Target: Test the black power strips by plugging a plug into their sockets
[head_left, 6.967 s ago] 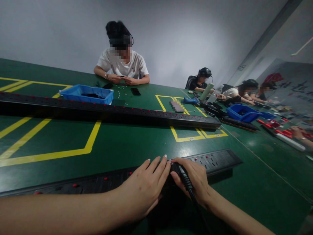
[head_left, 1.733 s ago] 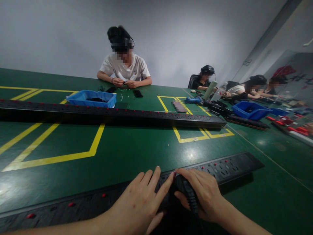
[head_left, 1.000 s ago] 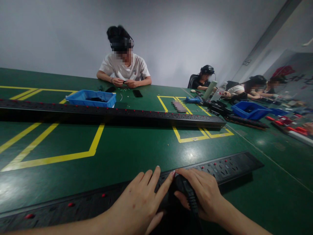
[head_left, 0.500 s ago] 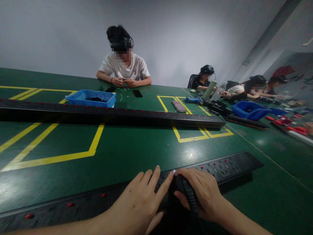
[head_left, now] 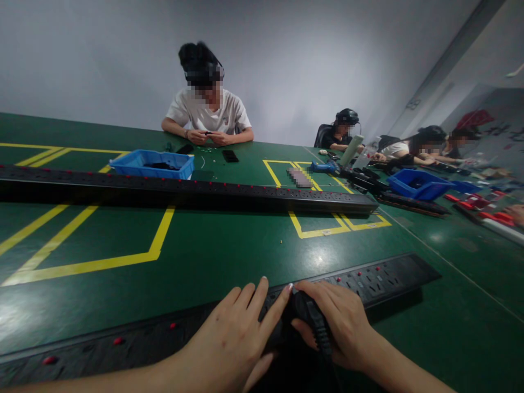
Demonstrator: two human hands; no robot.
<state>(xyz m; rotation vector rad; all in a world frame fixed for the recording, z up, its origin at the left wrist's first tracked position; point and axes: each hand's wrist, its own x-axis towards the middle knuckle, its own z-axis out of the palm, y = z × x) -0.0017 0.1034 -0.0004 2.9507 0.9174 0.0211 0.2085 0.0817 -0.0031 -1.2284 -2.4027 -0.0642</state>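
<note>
A long black power strip (head_left: pixel 393 275) with red indicator dots runs diagonally across the near side of the table. My left hand (head_left: pixel 235 327) lies over its middle with the fingers stretched out and the thumb toward the near side. The left index fingertip rests close beside the plug. My right hand (head_left: pixel 341 319) is closed around a black power plug (head_left: pixel 307 311), whose ribbed cord (head_left: pixel 323 344) hangs down toward me. The plug sits against the strip's upper face. Its prongs and the socket beneath are hidden.
A second long power strip (head_left: pixel 188 194) lies farther back. Behind it stands a blue tray (head_left: pixel 153 164) with dark parts. A person (head_left: pixel 208 114) in a white shirt sits opposite, holding something small. More people, a blue bin (head_left: pixel 420 183) and tools are at the right.
</note>
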